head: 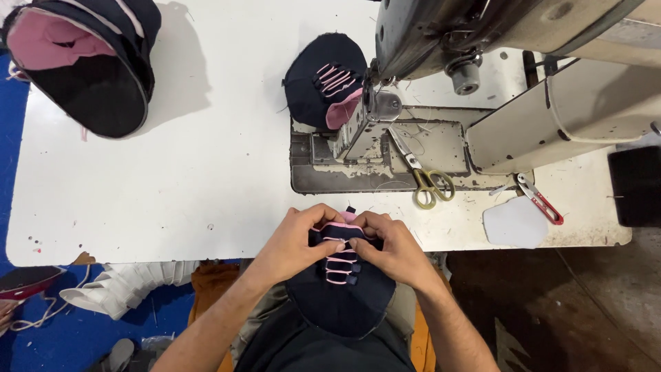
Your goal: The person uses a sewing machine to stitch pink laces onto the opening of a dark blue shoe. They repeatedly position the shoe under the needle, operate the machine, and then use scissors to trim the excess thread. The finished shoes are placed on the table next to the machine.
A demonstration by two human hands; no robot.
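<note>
Both hands pinch the top edge of a dark navy shoe piece (341,289) with pink laces, held over the lap at the near edge of the white table (172,179). The left hand (296,241) and right hand (392,248) each have a closed grip on it. Scissors (423,176) lie just beyond, beside the sewing machine (482,69).

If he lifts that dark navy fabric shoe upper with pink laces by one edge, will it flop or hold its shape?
The dark navy fabric shoe upper with pink laces would probably droop; it already curves over his lap. It looks light, since both hands pinch it with fingers only. Unlikely to slip.
</note>
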